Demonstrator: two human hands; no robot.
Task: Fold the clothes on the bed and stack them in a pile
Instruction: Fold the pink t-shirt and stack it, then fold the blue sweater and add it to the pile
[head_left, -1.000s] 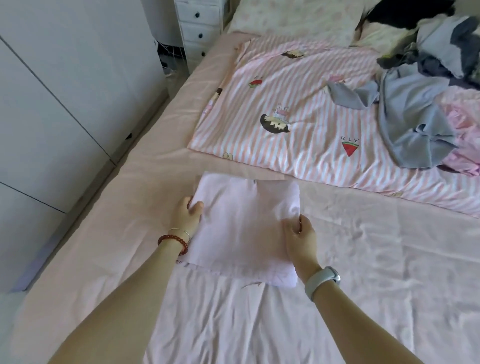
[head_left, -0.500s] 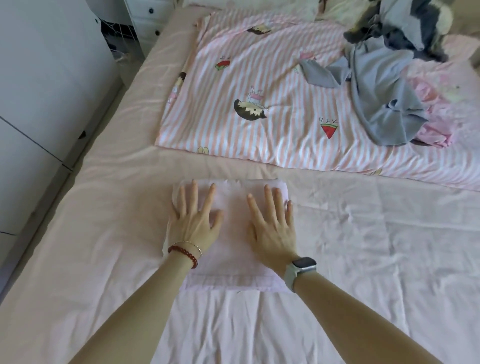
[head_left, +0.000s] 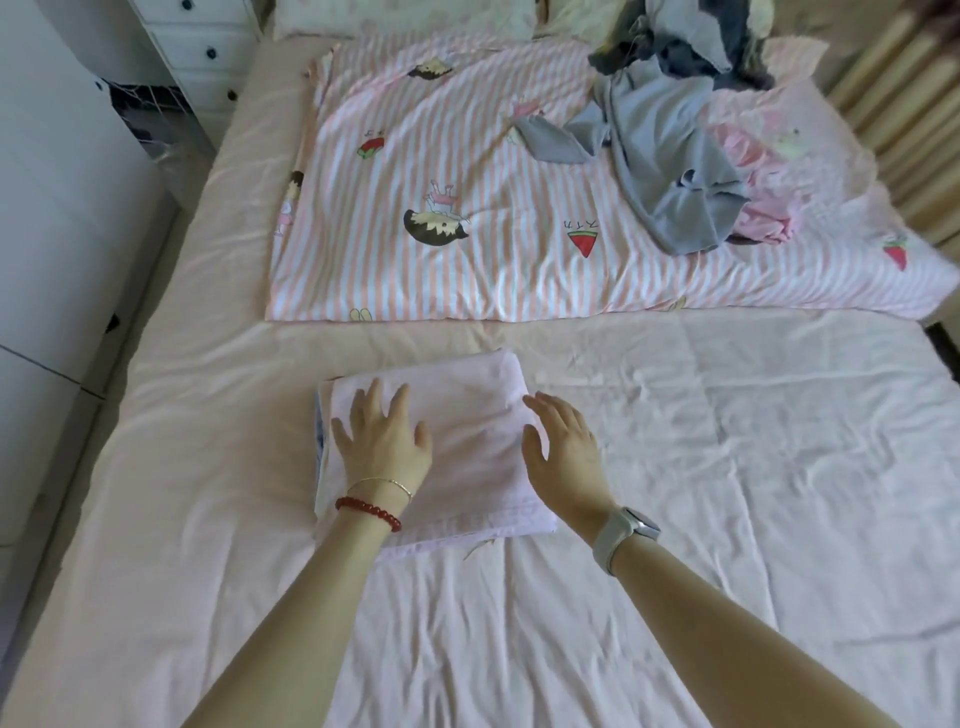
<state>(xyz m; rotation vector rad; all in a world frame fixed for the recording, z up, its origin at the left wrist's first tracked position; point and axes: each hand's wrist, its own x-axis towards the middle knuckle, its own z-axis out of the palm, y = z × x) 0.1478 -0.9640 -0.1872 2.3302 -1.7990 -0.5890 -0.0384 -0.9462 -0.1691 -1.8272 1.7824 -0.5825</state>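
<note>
Pink folded cloth (head_left: 467, 415), rectangular, left hand (head_left: 384, 447) flat

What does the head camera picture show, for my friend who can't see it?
A person's left hand lies flat on a folded pink cloth on a bed, and the right hand is open at the cloth's right edge. Farther up, a heap of unfolded clothes lies on a striped quilt.

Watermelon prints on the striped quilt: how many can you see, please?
3: one upper left, one centre, one at the right edge. The clothes heap may hide more.
</note>
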